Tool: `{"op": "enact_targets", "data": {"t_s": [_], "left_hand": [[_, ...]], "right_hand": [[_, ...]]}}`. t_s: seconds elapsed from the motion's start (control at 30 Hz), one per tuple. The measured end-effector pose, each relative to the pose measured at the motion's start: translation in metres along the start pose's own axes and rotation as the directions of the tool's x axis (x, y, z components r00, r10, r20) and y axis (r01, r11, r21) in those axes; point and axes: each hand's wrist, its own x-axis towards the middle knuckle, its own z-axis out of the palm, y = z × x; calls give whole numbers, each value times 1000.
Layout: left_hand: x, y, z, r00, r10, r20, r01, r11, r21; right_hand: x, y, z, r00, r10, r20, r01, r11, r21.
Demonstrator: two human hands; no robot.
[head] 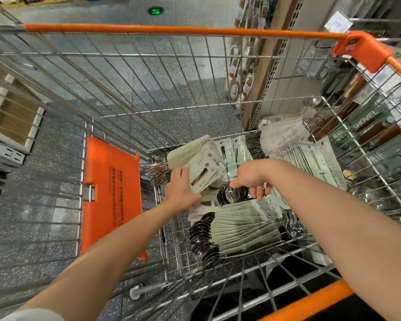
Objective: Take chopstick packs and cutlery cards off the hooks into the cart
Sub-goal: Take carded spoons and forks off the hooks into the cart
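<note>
with our left hand (180, 186) gripping a stiff, light cutlery card stack (200, 169) by its edge at the cart (185, 31) floor's far end, our right hand (250, 177) pinches slippery spoons (232, 194).

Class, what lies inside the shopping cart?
Inside the cart: stacks of pale green cutlery cards holding spoons and forks. Whatever lies beneath those stacks is covered.

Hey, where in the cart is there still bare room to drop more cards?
Bare wire floor shows along the cart's left wall, beside the dark spoon bowls. The middle and right are crowded with fanned cutlery cards, where both hands work.
</note>
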Motion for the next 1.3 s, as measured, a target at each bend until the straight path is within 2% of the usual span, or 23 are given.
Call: {"op": "enact_targets", "data": {"t_s": [0.43, 0.53, 0.63, 0.77, 0.87, 1.13, 1.3], "left_hand": [[4, -13, -6, 988, -125, 95, 143, 966, -217], [7, -15, -11, 986, -72, 149, 110, 956, -272], [8, -16, -12, 992, -26, 127, 56, 968, -244], [7, -16, -12, 993, -108, 52, 119, 948, -296], [5, -18, -7, 988, -157, 0, 152, 959, -237], [-11, 4, 15, 996, -80, 35, 79, 997, 21], [-14, 8, 20, 996, -76, 46, 73, 995, 65]], "right_hand": [[1, 1, -3, 1000, -16, 16, 15, 1000, 26], [2, 1, -3, 999, -20, 28, 19, 999, 40], [3, 1, -4, 999, -19, 28, 18, 999, 47], [6, 1, -4, 1000, -13, 25, 11, 998, 59], [5, 0, -4, 999, -22, 30, 21, 998, 57], [1, -1, -6, 999, -42, 25, 41, 997, 62], [1, -1, -6, 999, -43, 26, 41, 997, 73]]}}
